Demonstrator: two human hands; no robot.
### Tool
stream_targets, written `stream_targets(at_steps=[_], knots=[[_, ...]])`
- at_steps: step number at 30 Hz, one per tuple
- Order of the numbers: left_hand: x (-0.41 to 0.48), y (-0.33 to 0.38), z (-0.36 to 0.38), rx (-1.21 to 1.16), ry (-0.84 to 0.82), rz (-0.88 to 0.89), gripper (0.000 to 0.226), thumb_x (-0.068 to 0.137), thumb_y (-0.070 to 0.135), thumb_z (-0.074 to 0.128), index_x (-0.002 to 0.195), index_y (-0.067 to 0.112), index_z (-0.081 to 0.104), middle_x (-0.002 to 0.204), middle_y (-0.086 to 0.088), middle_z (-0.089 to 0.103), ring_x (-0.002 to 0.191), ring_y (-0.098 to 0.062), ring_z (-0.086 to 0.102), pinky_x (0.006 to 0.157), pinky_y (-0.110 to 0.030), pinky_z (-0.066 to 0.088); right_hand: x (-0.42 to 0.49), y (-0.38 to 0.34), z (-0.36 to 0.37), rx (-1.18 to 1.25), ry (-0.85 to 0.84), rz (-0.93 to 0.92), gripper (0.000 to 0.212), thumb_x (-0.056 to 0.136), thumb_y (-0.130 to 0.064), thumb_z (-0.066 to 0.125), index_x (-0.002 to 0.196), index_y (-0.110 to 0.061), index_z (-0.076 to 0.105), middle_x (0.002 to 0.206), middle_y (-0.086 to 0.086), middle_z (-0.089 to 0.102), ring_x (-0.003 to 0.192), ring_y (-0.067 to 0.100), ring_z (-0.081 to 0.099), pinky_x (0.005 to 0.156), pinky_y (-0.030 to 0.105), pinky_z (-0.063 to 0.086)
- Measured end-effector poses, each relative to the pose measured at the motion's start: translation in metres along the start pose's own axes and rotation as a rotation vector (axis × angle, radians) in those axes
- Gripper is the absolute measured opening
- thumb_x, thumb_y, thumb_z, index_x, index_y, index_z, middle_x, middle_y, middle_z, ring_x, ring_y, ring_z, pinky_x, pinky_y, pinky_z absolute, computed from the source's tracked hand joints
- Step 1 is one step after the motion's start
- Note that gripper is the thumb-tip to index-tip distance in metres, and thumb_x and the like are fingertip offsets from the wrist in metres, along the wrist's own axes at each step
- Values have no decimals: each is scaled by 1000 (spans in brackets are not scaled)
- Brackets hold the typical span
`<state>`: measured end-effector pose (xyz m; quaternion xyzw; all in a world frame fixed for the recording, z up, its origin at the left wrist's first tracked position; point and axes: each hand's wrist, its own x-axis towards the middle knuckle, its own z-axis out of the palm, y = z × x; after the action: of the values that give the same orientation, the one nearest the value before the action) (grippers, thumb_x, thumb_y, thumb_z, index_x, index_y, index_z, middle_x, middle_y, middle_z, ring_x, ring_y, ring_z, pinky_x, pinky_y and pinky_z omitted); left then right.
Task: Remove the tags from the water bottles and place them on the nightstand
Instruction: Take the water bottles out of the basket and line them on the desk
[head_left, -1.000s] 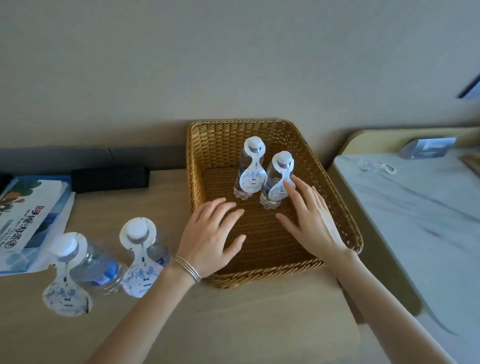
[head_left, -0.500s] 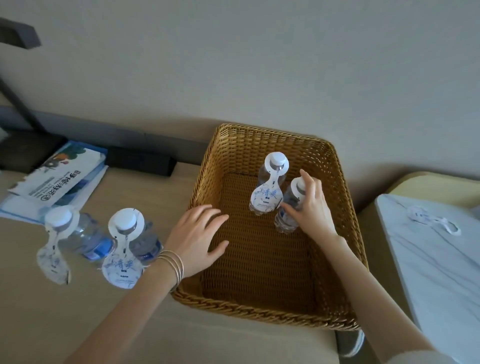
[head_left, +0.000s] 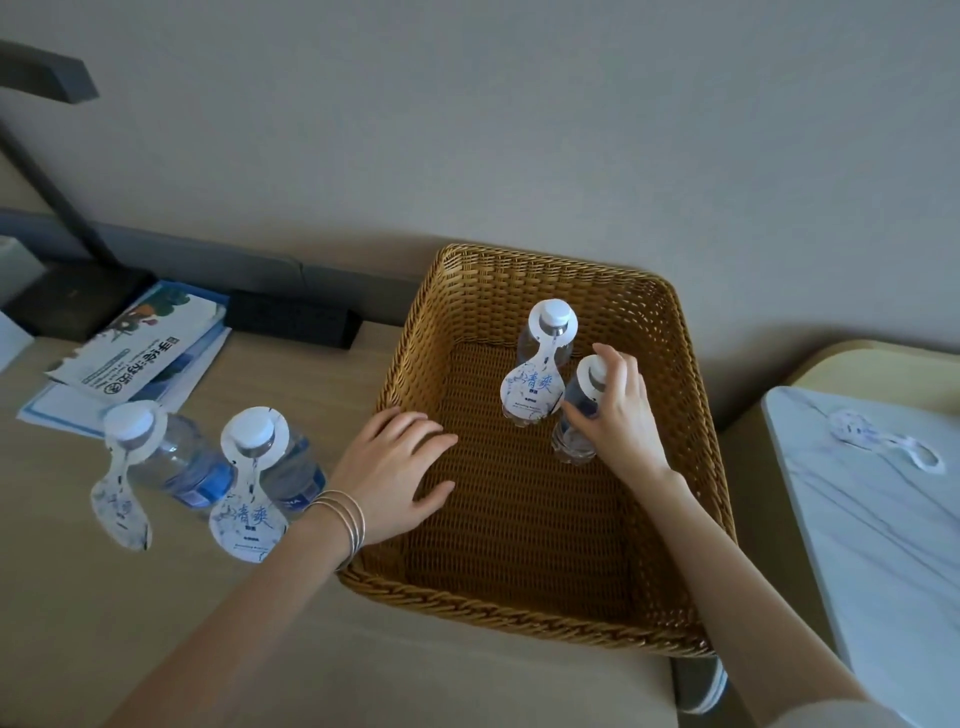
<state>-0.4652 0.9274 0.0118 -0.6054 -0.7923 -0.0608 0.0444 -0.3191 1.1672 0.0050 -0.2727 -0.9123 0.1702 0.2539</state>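
R hand (head_left: 618, 415) wrapped round the near bottle (head_left: 576, 415) in the basket (head_left: 519, 280), fingers curled at neck/shoulder, thumb on the side twd the 2nd bottle (head_left: 545, 338). L hand (head_left: 400, 467) flat, fingers spread & loose, gripping nothing, palm over the basket's left rim. Both basket bottles upright, caps up, tags hanging down their fronts; held bottle's tag mostly hidden by fingers. 2nd bottle just beyond R fingertips, nearly touching the held one. Basket floor betw the hands bare. Two tagged bottles (head_left: 260, 467) stand outside, left of L wrist. Nightstand (head_left: 883, 519) right of R arm, one loose tag (head_left: 878, 441) on it.
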Motion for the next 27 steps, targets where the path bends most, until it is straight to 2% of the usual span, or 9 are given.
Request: stream_targets(at_steps=[6, 10, 16, 20, 24, 27], knots=[[-18, 4, -3, -60, 4, 52, 51, 93, 52, 30, 118, 21, 63, 116, 3, 64, 112, -18, 57, 95, -36, 45, -17, -20, -17, 51, 5, 13, 76, 75, -21, 76, 137, -9, 33, 128, 12, 45, 116, 26, 48, 83, 38, 52], [-43, 9, -9, -126, 32, 96, 55, 97, 53, 21, 120, 24, 62, 118, 6, 62, 115, -14, 54, 95, -34, 45, -29, -49, -36, 88, 33, -9, 76, 73, -23, 78, 135, -18, 34, 122, 4, 47, 107, 18, 52, 74, 30, 53], [-88, 1, -2, -91, -5, 230, 49, 97, 53, 29, 119, 24, 62, 111, 7, 64, 112, -14, 55, 109, -37, 25, -45, -115, -75, 142, 101, -31, 78, 69, -24, 80, 134, -21, 37, 121, -1, 49, 102, 11, 52, 72, 26, 50], [-110, -11, -3, -83, 53, 309, 49, 93, 53, 39, 124, 20, 58, 115, 5, 62, 119, -14, 49, 113, -33, 19, -58, -164, -91, 161, 164, -20, 79, 67, -26, 82, 132, -27, 37, 122, -4, 51, 102, -1, 47, 76, 15, 43], [-130, -29, -17, -105, 112, 382, 52, 90, 52, 41, 128, 21, 55, 128, 4, 57, 125, -14, 45, 108, -27, 31, -74, -215, -95, 156, 220, 10, 78, 67, -28, 82, 131, -30, 36, 119, -8, 52, 102, 5, 52, 75, 5, 40], [-145, -48, -28, -144, 121, 424, 48, 91, 50, 41, 129, 23, 54, 131, 4, 54, 124, -14, 46, 106, -31, 37, -84, -253, -99, 152, 268, 22, 79, 66, -28, 82, 130, -30, 36, 117, -8, 53, 103, 8, 54, 77, 4, 40]])
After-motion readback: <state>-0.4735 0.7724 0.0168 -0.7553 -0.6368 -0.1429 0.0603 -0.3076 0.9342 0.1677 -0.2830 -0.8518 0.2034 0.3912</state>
